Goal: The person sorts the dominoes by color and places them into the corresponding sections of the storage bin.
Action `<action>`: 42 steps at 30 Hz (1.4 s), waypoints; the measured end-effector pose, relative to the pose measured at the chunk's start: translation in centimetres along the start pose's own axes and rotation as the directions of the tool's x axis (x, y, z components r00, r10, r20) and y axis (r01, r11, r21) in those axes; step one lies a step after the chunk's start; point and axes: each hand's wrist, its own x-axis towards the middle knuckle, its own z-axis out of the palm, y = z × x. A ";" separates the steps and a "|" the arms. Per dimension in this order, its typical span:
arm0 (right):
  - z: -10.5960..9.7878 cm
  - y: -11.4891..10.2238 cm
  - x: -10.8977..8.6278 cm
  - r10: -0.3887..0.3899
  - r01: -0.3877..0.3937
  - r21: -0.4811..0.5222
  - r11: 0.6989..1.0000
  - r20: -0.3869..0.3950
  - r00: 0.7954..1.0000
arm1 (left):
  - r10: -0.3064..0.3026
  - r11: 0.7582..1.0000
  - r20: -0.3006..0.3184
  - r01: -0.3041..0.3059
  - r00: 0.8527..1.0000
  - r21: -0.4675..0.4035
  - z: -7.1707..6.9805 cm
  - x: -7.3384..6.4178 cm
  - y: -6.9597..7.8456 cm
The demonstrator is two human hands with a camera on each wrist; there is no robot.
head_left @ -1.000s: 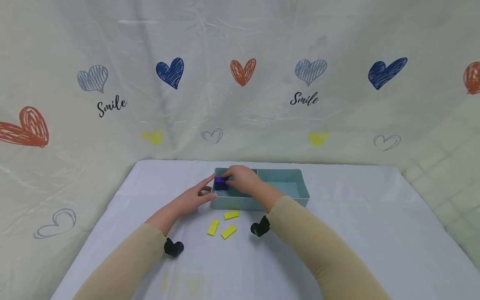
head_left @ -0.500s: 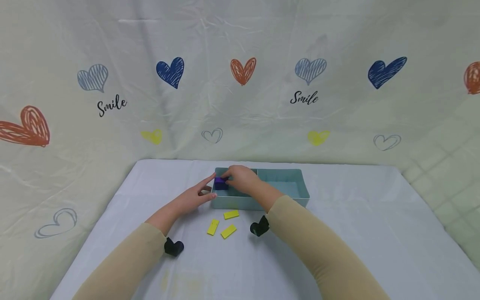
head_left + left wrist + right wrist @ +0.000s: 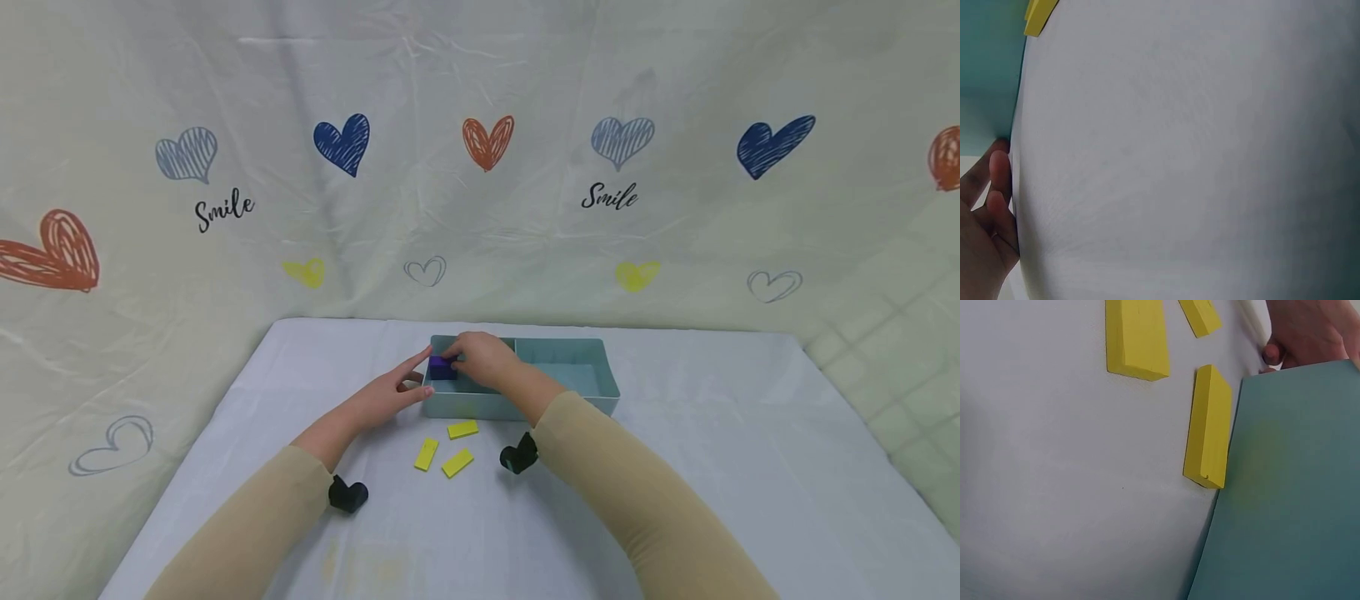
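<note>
A blue-green box (image 3: 480,406) with two compartments lies across the far part of the table. My left hand (image 3: 378,402) touches its left end, index finger stretched along the side and thumb at the near corner. In the left wrist view the fingers of that left hand (image 3: 985,231) rest against the box wall (image 3: 985,75). Inside the left compartment, at its left end, is a purple block (image 3: 442,367). My right hand (image 3: 487,360) reaches over the near wall and pinches this block; part of the grip is hidden. The right compartment shows its bare floor.
In front of the box several yellow blocks lie on the white cloth: one (image 3: 462,429) close to the box wall, one (image 3: 426,455) to the left, one (image 3: 457,463) nearer. Black pieces (image 3: 348,495) sit by both sleeves. A heart-printed sheet (image 3: 480,217) hangs behind the table.
</note>
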 end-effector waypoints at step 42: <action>-2.3 1.3 -3.4 0.013 -0.010 0.046 0.999 -0.055 0.998 | -0.018 1.000 -0.003 0.018 1.000 0.008 0.1 0.2 0.3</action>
